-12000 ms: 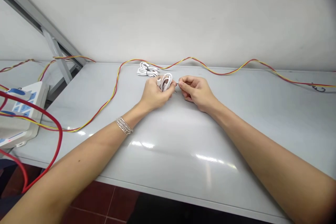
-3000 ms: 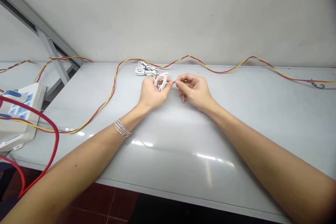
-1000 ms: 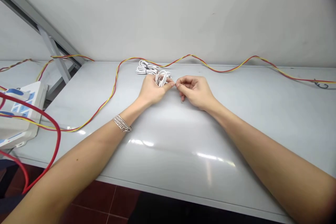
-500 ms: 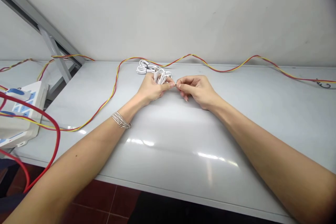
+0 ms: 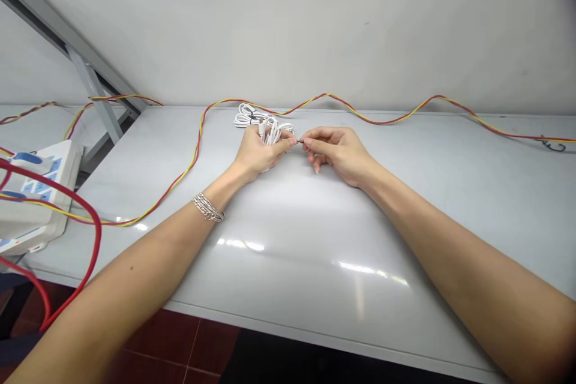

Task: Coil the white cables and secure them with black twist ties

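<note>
A long white table [image 5: 405, 210] is the reference surface. A twisted red-and-yellow wire [image 5: 378, 123] runs along its back edge, and a white control box [image 5: 38, 192] with blue keys sits at its left end, crossed by a thick red cable [image 5: 92, 216]. Near the back edge, mid-table, lies a bundled white cable [image 5: 252, 119]. Just in front of it, the left hand [image 5: 256, 153], wearing a silver chain bracelet [image 5: 207, 207], closes around a white cable coil [image 5: 272, 131]. The right hand [image 5: 335, 153] faces it, thumb and forefinger pressed together on what appears to be a thin dark wire end [image 5: 300, 141], too small to confirm. The coil looks light and soft, probably springy: best gripped around its loops, the fine end by fingertips only.
</note>
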Available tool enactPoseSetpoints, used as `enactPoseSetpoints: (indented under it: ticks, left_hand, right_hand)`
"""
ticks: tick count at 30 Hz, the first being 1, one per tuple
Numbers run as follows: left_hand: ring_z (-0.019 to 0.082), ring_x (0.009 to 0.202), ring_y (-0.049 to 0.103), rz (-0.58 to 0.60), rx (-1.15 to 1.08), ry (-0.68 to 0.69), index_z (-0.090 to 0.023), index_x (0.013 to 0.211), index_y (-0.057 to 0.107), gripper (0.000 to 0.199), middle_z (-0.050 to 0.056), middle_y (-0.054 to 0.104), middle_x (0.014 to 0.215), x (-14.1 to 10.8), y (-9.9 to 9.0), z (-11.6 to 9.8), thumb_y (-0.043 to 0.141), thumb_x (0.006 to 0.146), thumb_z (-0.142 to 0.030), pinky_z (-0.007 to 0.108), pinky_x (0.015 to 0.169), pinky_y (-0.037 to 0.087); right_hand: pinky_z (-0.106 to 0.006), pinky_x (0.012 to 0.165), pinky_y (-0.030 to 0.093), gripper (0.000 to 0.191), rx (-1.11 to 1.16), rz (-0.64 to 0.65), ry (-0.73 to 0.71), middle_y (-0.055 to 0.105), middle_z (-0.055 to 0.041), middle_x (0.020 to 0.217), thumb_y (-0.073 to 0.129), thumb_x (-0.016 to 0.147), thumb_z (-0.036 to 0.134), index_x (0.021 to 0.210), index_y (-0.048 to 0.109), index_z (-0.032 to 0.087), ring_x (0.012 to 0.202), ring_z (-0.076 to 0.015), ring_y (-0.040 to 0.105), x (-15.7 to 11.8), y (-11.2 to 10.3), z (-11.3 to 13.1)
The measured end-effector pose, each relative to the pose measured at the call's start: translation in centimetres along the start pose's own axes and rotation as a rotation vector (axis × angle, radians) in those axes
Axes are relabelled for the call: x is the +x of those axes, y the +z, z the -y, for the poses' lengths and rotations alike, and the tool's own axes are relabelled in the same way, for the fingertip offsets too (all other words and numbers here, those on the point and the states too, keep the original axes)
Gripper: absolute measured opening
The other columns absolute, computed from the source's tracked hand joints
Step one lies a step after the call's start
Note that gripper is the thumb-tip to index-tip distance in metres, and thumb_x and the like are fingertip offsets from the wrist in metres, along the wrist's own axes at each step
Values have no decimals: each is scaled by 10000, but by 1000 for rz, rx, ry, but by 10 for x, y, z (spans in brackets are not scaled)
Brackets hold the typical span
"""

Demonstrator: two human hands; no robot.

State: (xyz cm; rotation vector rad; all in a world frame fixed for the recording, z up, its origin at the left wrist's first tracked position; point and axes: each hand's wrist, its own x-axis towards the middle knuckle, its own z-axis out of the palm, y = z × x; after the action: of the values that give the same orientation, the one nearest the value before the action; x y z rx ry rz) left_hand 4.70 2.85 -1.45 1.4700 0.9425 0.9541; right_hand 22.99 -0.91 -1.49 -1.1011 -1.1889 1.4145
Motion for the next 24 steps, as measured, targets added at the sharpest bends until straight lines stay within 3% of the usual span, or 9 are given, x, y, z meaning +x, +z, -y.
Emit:
enactPoseSetpoints:
  ticks: [12,18,24]
  left_hand:
    - [104,510,433,-55,153,181,-184,713,697,216,-42,452,484,-1,1,7,785,763,-374,276,495,342]
    - [144,602,502,-84,195,217,-198,712,709,197,-13,490,502,-1,2,8,779,784,-367,305,555,385]
    - [130,573,515,-106,227,203,-173,717,688,167,-17,537,554,-4,5,5,743,784,-316,288,566,404]
  right_hand:
    - [-226,420,466,343,-41,14,-29,593,3,577,880,712,428,778,677,159,484,-103,536,-1,1,-2]
    - [-226,408,464,373,-44,-2,-39,588,9,566,889,689,445,781,670,157,476,-104,532,0,1,-3]
    - [-221,387,461,403,-51,-17,-69,575,20,553,887,670,485,781,672,163,473,-106,530,-1,2,-5]
